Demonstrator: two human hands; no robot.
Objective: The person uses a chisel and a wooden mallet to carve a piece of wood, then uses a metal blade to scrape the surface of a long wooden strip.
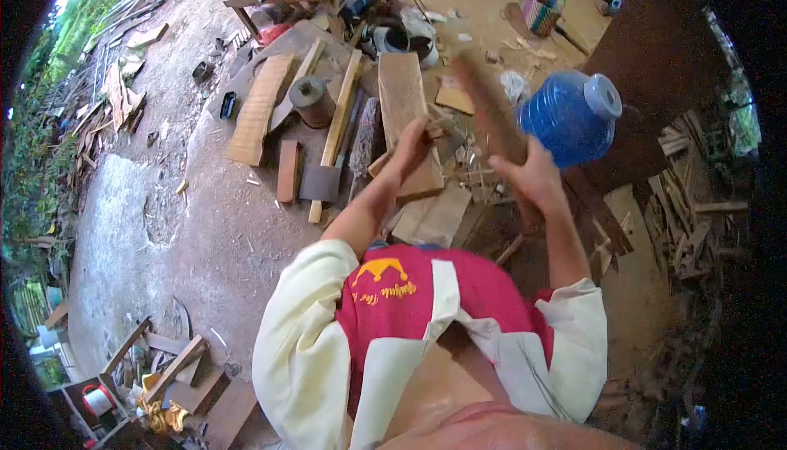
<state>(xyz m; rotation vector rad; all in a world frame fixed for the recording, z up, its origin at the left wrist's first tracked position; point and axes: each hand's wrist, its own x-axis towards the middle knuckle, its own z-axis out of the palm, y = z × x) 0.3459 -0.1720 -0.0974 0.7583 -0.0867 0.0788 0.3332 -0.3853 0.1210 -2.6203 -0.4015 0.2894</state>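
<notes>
My left hand (412,153) is closed over a thick wooden block (402,89), its fingers pinched near the block's right edge. What those fingers hold is too small to make out. My right hand (533,178) grips a long brown piece of wood (494,114), which slants up and to the left and is smeared by motion. Small chips and scraps (475,163) lie between the two hands. A flat pale board (433,216) rests just below the block, close to my lap.
Right of my right hand lies a big blue water bottle (566,118). Left of the block are a ridged board (261,110), a rusty cylinder (313,102), a long wooden strip (340,110) and a reddish block (288,171). A woven basket (541,9) stands farther off.
</notes>
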